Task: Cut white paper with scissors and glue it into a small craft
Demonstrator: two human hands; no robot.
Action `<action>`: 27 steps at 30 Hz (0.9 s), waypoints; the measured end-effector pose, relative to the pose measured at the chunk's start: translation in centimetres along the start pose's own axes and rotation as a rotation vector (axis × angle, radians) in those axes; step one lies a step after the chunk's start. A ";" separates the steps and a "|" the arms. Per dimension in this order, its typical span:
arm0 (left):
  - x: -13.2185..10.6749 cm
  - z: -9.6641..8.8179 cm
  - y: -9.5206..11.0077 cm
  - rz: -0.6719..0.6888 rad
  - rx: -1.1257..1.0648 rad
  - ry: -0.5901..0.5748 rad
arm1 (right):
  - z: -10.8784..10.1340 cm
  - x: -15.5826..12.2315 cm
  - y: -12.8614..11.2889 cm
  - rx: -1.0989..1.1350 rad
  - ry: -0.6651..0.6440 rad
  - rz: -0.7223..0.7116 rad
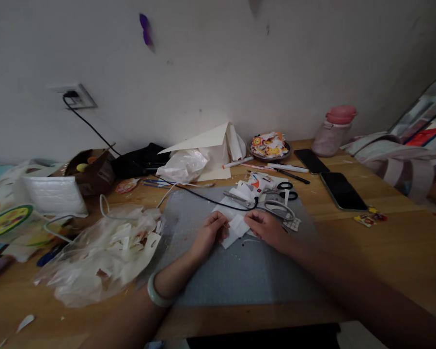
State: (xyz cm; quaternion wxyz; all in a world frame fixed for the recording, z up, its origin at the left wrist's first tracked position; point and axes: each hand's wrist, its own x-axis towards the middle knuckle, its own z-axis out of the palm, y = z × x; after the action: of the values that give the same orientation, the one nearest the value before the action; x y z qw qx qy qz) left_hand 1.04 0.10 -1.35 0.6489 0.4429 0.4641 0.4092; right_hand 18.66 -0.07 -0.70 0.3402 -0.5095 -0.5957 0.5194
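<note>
Over the grey cutting mat [218,283], both of my hands are close together at a small piece of white paper [239,226]. My left hand [211,231], with a pale bangle on its wrist, is closed in a pinch at the paper's left side. Whatever its fingertips hold is too small to make out. On the right edge of the paper, the thumb and fingers of my right hand [267,229] are pinched shut. Just beyond lie scissors with black handles [287,190], a metal tool [237,199] and a black cable [210,198].
A plastic bag of paper scraps [105,257] lies left of the mat. Behind are a bowl of cut-outs [270,145], several pens [288,167] and a folded sheet [199,140]. Two phones [343,191] and a pink-lidded bottle [332,131] stand to the right.
</note>
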 end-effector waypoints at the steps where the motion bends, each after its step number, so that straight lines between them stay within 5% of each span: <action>1: 0.0 0.0 0.0 -0.007 0.002 0.007 | 0.0 0.0 0.1 0.012 -0.001 0.007; 20: 0.0 0.2 0.2 -0.007 0.108 0.014 | -0.1 -0.1 0.2 -0.118 -0.054 -0.102; 27: -0.1 0.3 0.3 -0.005 0.233 -0.088 | 0.6 -0.7 0.0 -0.292 -0.048 -0.208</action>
State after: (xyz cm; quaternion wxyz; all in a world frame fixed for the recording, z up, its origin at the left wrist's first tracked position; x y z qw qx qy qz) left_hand 1.26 0.07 -0.99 0.6137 0.5318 0.4805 0.3311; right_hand 18.26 -0.95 -0.70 0.3001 -0.4763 -0.7224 0.4014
